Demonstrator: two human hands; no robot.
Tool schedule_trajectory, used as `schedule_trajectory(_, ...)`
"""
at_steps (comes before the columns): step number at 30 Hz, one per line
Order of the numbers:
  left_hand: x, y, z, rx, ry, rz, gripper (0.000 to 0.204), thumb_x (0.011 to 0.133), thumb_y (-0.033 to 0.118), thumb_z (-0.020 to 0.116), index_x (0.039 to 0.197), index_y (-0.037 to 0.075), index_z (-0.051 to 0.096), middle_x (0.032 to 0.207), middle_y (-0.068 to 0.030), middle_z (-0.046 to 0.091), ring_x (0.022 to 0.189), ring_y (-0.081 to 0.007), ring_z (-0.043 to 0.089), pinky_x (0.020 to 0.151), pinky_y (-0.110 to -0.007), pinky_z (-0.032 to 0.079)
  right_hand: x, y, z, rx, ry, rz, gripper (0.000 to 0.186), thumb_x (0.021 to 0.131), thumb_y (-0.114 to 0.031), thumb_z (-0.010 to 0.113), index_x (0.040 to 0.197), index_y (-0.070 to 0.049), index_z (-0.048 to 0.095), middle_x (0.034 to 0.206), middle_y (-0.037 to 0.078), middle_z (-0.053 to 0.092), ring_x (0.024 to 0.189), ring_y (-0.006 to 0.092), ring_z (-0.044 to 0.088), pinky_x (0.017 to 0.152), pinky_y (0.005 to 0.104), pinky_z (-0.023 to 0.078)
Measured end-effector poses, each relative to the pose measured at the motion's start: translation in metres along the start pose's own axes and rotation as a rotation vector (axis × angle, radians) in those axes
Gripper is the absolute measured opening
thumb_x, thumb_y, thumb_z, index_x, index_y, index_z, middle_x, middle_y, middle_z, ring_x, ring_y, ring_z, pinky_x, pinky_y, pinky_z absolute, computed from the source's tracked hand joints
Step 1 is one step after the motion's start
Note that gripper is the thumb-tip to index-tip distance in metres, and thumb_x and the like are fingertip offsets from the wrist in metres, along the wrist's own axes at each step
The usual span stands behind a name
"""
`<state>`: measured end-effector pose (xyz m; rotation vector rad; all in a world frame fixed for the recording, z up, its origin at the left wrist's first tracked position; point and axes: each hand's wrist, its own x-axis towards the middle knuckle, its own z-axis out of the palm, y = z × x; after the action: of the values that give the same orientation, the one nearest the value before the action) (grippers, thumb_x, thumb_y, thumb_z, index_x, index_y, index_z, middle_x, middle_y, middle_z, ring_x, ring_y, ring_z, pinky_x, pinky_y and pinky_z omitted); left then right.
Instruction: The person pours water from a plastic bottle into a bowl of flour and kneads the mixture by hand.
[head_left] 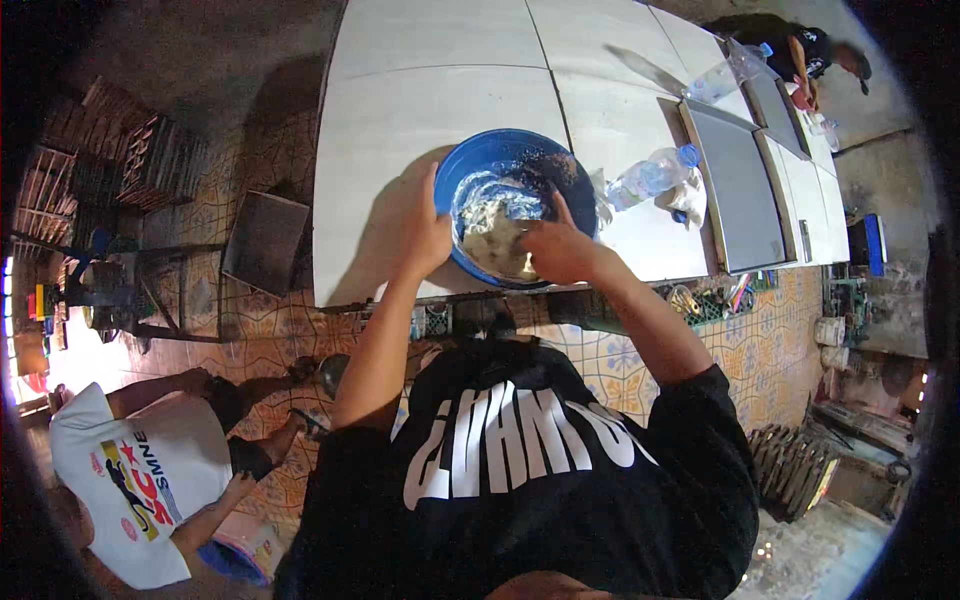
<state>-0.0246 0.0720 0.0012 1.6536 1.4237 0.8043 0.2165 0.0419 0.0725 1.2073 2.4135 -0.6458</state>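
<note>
A round blue bowl [500, 141] sits on the white tiled table [390, 120], holding a pale, lumpy mixture [487, 250] with white and brownish powder. My left hand [430, 225] is shut on the bowl's left rim, thumb upward along it. My right hand [556, 245] reaches into the bowl: one finger points up along the inner right side, the others bend into the mixture, where their tips are hidden. Just right of the bowl lies a clear plastic bottle [640, 182] with a blue cap, beside crumpled white material [683, 205].
Metal trays [740, 200] and more bottles [715, 82] occupy the table's right part. A person in black [810, 55] is beyond that end; another in a white shirt [150, 470] is at lower left. A dark pan [265, 243], wooden slatted stacks [160, 160] and crates [435, 320] surround the table.
</note>
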Motion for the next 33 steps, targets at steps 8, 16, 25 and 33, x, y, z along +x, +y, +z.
schedule_trajectory(8, 0.001, -0.006, 0.008, 0.116, 0.115, 0.15, 0.083, 0.091, -0.001, 0.052, 0.162, 0.014, 0.014, 0.153, -0.0285, 0.042, 0.132, -0.0462, 0.051, 0.11, -0.049, 0.042, 0.0, 0.006, 0.008, -0.085, 0.118, 0.162, 0.042, 0.092, -0.035, 0.059, 0.123, -0.008, 0.069, 0.138, 0.015, 0.061, 0.15, 0.0337, 0.033, 0.109, 0.0823, -0.004)
schedule_trajectory(16, -0.003, 0.016, 0.002, 0.133, 0.081, 0.062, 0.082, 0.09, -0.001, 0.053, 0.162, 0.012, 0.016, 0.149, -0.0292, 0.046, 0.131, -0.0458, 0.052, 0.109, -0.049, 0.042, 0.012, 0.008, 0.024, 0.086, 0.074, -0.011, 0.056, 0.103, -0.05, 0.033, 0.13, -0.015, 0.068, 0.147, 0.015, 0.055, 0.148, 0.0314, 0.036, 0.114, 0.0739, -0.012)
schedule_trajectory(25, 0.005, 0.027, -0.005, 0.207, 0.039, -0.027, 0.085, 0.089, -0.003, 0.05, 0.162, 0.014, 0.01, 0.147, -0.0308, 0.047, 0.127, -0.0479, 0.054, 0.104, -0.051, 0.045, 0.017, 0.007, -0.008, 0.143, 0.297, 0.086, 0.044, 0.103, -0.044, 0.043, 0.119, -0.014, 0.071, 0.132, 0.009, 0.066, 0.145, 0.0323, 0.04, 0.114, 0.0767, -0.003)
schedule_trajectory(33, -0.007, 0.027, 0.001, 0.176, 0.033, -0.05, 0.086, 0.09, -0.001, 0.052, 0.163, 0.021, 0.011, 0.142, -0.0315, 0.052, 0.122, -0.0488, 0.058, 0.1, -0.052, 0.047, 0.018, -0.018, 0.011, -0.08, 0.145, -0.065, 0.061, 0.106, -0.051, 0.021, 0.145, -0.02, 0.056, 0.155, 0.008, 0.048, 0.153, 0.0293, 0.026, 0.113, 0.0756, -0.015)
